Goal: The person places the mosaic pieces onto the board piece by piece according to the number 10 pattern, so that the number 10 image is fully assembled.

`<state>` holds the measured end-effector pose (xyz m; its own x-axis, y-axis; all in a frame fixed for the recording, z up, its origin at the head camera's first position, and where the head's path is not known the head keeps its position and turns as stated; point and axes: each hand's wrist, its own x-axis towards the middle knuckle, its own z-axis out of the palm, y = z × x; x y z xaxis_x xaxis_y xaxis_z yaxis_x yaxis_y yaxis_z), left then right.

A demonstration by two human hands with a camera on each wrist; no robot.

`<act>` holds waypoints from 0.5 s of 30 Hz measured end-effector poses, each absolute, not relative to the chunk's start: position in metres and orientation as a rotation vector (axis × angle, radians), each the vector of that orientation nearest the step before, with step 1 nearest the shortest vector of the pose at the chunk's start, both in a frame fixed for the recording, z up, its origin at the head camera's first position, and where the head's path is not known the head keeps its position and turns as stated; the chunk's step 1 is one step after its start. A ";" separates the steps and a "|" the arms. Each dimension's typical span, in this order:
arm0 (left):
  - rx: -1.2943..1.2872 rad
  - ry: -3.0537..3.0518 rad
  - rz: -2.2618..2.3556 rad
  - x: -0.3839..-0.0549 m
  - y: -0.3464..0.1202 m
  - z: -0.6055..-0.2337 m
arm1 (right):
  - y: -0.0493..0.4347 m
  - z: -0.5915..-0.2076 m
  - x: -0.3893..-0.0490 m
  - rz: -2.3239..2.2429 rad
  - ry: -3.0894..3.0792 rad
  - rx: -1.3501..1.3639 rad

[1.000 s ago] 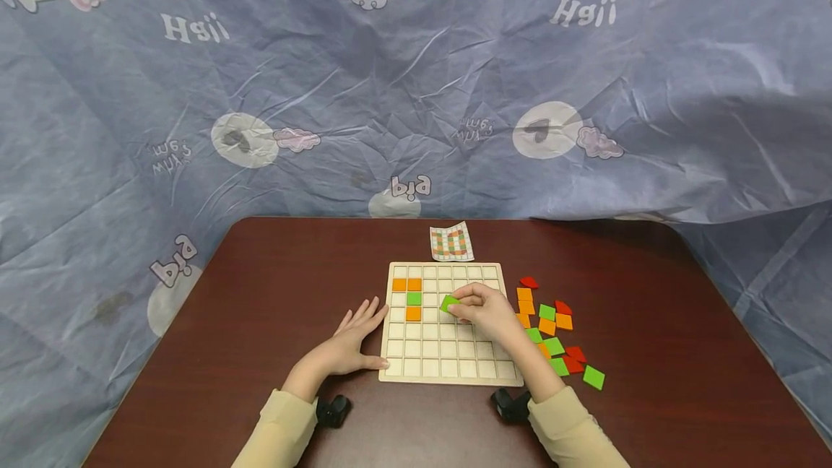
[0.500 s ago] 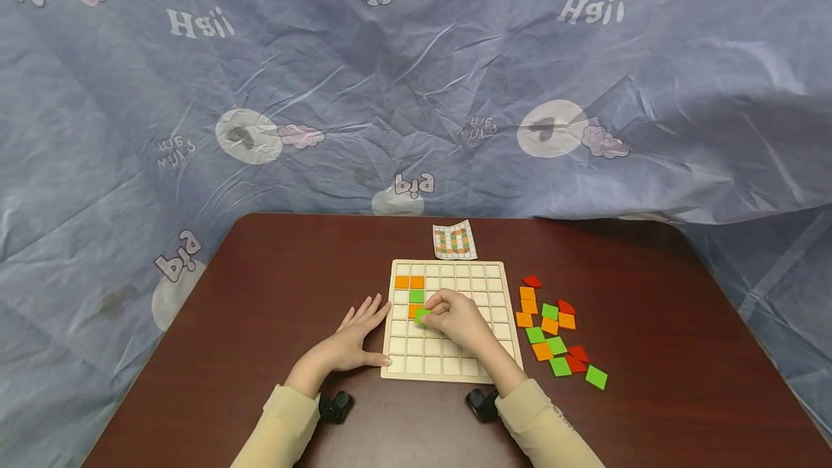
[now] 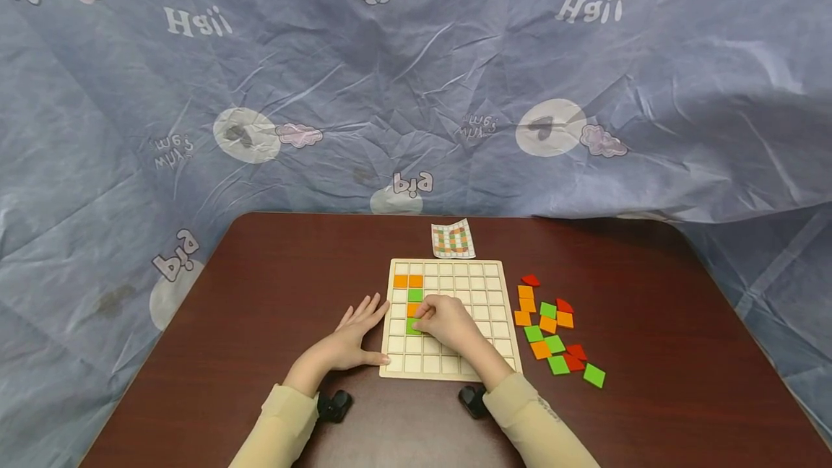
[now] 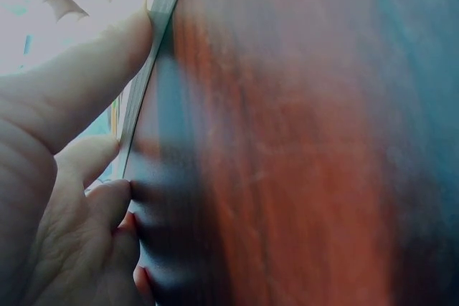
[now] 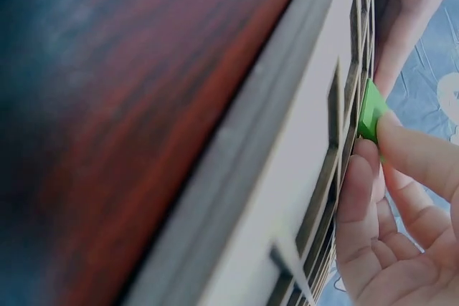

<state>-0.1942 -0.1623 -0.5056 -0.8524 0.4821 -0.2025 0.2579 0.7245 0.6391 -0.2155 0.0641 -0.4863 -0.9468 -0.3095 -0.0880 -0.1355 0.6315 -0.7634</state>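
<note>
Matt wooden board (image 3: 479,297), glossy table (image 3: 299,258)

Head feed: I looked from high on the near side, forward and down over a dark red-brown wooden table (image 3: 292,251) and a pale wooden grid board (image 3: 477,284), towards a printed blue-grey cloth (image 3: 416,78); my widest, farthest view. Left-wrist feed: very close, sighting past the left hand (image 3: 349,346) along the board's edge. Right-wrist feed: also close, low across the board, steeply tilted, facing the right hand (image 3: 448,320) and a green square tile (image 5: 369,110). Head and right-wrist views shared that tile; all three shared board and table.
</note>
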 end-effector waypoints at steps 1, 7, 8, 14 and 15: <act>0.575 2.574 0.876 -0.194 -0.163 -0.506 | 0.063 -0.486 -0.215 -1.200 2.655 -0.378; 0.579 2.571 0.880 -0.195 -0.163 -0.506 | 0.060 -0.486 -0.214 -1.111 2.744 -0.426; 0.577 2.571 0.883 -0.195 -0.163 -0.506 | 0.059 -0.486 -0.214 -1.104 2.751 -0.425; 0.571 2.572 0.887 -0.194 -0.162 -0.507 | 0.058 -0.487 -0.213 -1.081 2.768 -0.414; 0.572 2.572 0.887 -0.194 -0.162 -0.507 | 0.059 -0.487 -0.213 -1.081 2.766 -0.408</act>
<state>-0.1944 -0.1623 -0.5068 -0.8533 0.4814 -0.2003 0.2557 0.7212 0.6438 -0.2133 0.0587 -0.4870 -0.9527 -0.3017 -0.0352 -0.1979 0.7044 -0.6816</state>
